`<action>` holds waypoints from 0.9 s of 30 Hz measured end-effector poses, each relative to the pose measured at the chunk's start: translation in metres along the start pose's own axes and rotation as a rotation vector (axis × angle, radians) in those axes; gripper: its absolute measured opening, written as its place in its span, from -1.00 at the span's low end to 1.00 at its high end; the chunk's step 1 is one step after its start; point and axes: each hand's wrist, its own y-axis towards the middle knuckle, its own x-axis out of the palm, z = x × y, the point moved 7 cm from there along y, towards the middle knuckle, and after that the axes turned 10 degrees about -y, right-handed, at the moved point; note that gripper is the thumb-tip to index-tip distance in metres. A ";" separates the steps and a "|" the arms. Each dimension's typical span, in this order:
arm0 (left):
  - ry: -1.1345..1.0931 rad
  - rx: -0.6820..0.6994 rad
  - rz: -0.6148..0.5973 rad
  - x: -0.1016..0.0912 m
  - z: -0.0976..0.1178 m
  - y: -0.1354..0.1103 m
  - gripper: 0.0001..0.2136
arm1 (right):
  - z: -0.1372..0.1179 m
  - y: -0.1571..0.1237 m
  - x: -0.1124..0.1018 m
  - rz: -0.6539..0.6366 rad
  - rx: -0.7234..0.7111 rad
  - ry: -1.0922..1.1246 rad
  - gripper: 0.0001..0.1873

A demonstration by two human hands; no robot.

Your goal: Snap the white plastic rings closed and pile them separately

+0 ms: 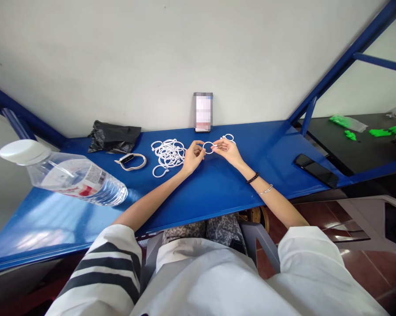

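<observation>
Between my two hands is a white plastic ring (pixel 208 153), held just over the blue table. My left hand (pixel 194 157) pinches its left side with thumb and fingers. On the opposite side, my right hand (pixel 228 150) grips the ring by a small part on its rim. A tangled pile of white rings (pixel 169 153) lies close by on the left of my left hand. Behind my right hand another white ring (pixel 229 137) shows, partly covered by the fingers.
A phone (pixel 203 112) leans on the wall. To the left are a black plastic bag (pixel 114 137), a wristwatch (pixel 132 162) and a tall water bottle (pixel 82 177). At right, a second phone (pixel 316 170) lies near the edge of the blue table (pixel 198 197); green pieces (pixel 380 132) sit on a neighbouring dark table.
</observation>
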 end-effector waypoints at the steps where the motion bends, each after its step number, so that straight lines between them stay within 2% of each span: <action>1: 0.009 0.007 -0.009 0.001 0.001 0.000 -0.73 | 0.000 0.000 -0.001 0.016 0.005 -0.002 -0.64; 4: 0.074 0.038 -0.058 0.007 0.005 -0.002 -0.68 | 0.001 -0.001 -0.003 0.044 0.027 0.018 -0.63; 8: 0.179 0.083 -0.151 0.014 0.007 -0.005 -0.46 | 0.004 0.000 -0.002 0.042 0.053 0.046 -0.61; 10: 0.208 0.105 -0.170 0.016 0.008 -0.005 -0.44 | 0.005 0.000 -0.001 0.037 0.050 0.051 -0.62; 15: 0.245 0.145 -0.143 0.013 0.009 -0.005 -0.50 | 0.002 -0.001 0.001 0.017 0.040 0.060 -0.63; 22: 0.218 0.163 -0.102 0.009 0.008 -0.004 -0.45 | -0.003 0.000 0.002 -0.034 -0.032 0.046 -0.61; 27: 0.222 0.160 -0.090 0.008 0.009 -0.003 -0.43 | -0.007 -0.001 0.001 -0.019 -0.063 0.009 -0.63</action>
